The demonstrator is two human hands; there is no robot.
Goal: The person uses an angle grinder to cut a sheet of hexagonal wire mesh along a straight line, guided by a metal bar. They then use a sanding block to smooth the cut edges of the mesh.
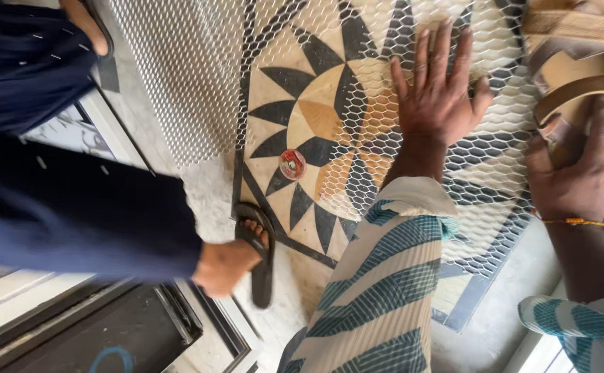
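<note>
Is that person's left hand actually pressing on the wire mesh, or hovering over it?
Touching. The head view shows the left hand laid flat, fingers spread, directly on the wire mesh, with no gap visible beneath the palm.

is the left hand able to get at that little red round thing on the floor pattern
Probably not directly. The left hand lies flat on top of the wire mesh, and the red round thing seems to lie under that mesh, so the mesh is in the way.

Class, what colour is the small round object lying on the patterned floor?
Red, with a pale centre: the disc, seen in the head view.
</note>
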